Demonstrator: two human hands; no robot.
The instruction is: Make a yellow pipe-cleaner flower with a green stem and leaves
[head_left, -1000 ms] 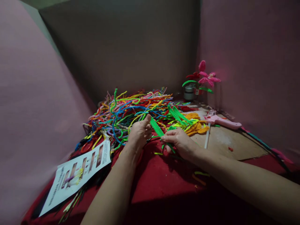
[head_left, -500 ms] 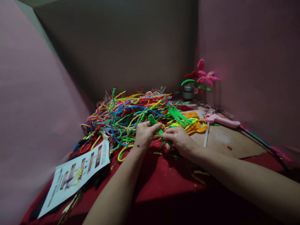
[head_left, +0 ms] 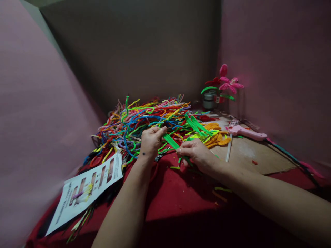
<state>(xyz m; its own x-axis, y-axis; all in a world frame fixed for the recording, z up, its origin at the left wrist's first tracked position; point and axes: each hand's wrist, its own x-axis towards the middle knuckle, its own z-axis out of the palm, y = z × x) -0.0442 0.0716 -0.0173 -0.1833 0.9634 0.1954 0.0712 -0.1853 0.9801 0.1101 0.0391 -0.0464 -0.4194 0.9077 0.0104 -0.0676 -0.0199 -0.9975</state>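
Note:
A strip of green pipe cleaners (head_left: 170, 140) stretches between my two hands above the red cloth. My left hand (head_left: 152, 139) pinches its upper left end between thumb and fingers. Lower down, my right hand (head_left: 194, 151) grips the other part, and a short green end pokes out beneath its fingers. Behind my hands lies a big tangled pile of coloured pipe cleaners (head_left: 144, 117). More green pipe cleaners (head_left: 198, 125) lie bundled just beyond my right hand, next to orange fuzzy pieces (head_left: 218, 139).
A pink glue gun (head_left: 247, 132) rests on a brown board (head_left: 248, 155) at the right. Pink pipe-cleaner flowers (head_left: 230, 84) stand at the back near a grey container (head_left: 208, 100). A printed sheet (head_left: 85, 194) lies at the left. Small scraps (head_left: 221, 194) dot the red cloth (head_left: 178, 203).
My left hand has moved left, away from my right hand, and more of the green strip shows between them. The right hand stays nearly in place. The view has shifted slightly.

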